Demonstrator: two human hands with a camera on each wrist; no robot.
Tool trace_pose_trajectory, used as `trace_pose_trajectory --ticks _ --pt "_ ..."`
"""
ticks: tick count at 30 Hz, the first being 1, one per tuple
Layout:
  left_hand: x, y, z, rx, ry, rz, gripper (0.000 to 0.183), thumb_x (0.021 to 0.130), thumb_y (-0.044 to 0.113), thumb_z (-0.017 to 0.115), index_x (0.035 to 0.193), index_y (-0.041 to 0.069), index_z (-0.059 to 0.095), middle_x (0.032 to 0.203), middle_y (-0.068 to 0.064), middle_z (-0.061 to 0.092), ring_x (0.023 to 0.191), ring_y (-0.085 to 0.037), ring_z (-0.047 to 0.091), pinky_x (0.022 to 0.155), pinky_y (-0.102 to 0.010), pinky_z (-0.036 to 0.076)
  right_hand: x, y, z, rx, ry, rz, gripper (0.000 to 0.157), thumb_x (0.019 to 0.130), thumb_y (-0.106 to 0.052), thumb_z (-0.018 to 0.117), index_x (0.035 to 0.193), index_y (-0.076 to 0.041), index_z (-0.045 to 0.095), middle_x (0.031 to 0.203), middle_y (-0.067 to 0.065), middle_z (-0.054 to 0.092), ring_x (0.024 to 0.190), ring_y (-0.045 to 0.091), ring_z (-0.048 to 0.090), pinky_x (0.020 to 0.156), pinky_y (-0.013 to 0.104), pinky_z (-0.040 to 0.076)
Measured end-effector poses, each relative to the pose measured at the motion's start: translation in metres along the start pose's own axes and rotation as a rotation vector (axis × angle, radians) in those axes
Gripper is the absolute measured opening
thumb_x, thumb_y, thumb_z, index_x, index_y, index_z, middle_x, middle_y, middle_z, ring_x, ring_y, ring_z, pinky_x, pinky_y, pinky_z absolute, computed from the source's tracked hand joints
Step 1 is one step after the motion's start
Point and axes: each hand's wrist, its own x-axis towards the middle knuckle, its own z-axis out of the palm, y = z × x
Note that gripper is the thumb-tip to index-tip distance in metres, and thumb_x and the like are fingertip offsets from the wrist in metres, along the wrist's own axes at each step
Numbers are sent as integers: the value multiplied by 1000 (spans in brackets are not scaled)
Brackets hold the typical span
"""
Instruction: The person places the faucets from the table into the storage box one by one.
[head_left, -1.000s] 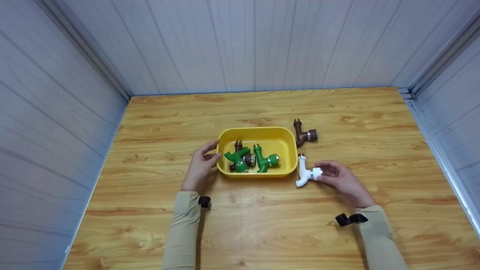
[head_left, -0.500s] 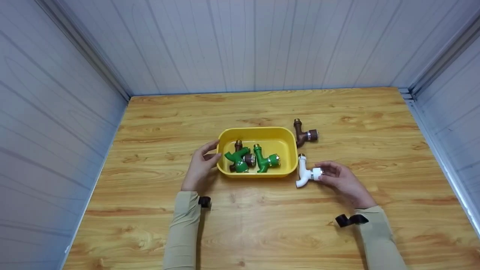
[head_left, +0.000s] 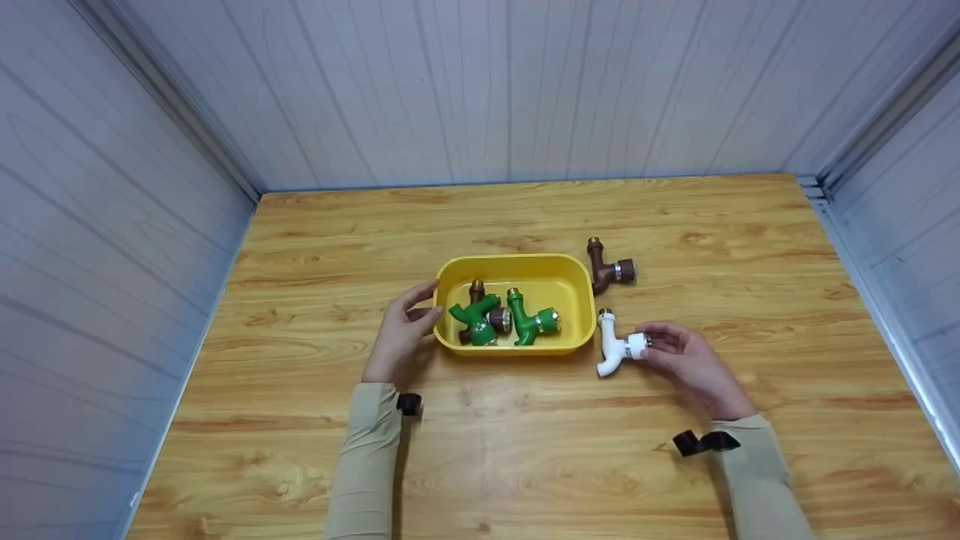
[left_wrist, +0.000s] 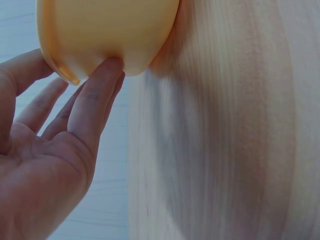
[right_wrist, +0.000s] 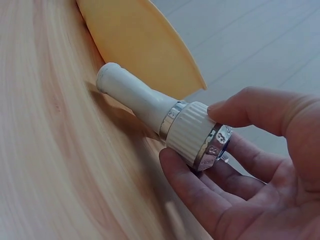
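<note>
A yellow plastic tub (head_left: 517, 349) holds two green taps, one of them a green tap (head_left: 529, 321) at its middle, the other lying across a brown tap (head_left: 500, 320). My left hand (head_left: 402, 330) is at the tub's left end; in the left wrist view the thumb meets the rim and the fingers press the outer wall. To the right of the tub, a white tap (head_left: 611, 346) lies with its threaded end pointing away. My right hand (head_left: 686, 364) pinches its ribbed knob (right_wrist: 190, 132) between thumb and fingers.
A second brown tap (head_left: 602, 271) lies by the tub's upper right corner. The wood-grain table (head_left: 517, 442) is bounded by pale panel walls at the back (head_left: 480, 90) and both sides. Dark straps circle both sleeves.
The right hand and the white tap have shifted slightly right, opening a small gap from the tub. The left hand, tub and other taps stay as they were.
</note>
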Motion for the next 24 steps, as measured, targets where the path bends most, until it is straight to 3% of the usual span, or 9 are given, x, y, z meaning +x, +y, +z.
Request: trace_pose_trajectory --ticks 6,24 --pt "-1 1 0 31 8 -7 47 92 4 63 137 5 52 131 -21 51 105 -32 60 82 -35 54 -3 -1 -3 -8 17 2 53 84 0 69 132 9 46 125 16 56 106 16 60 90 28 50" --pt "0 -1 -2 42 0 -32 47 93 7 63 138 11 52 133 -15 51 106 -27 59 83 -34 54 -11 -13 -9 44 70 -45 49 85 0 69 128 11 48 112 3 63 101 13 62 87 32 52"
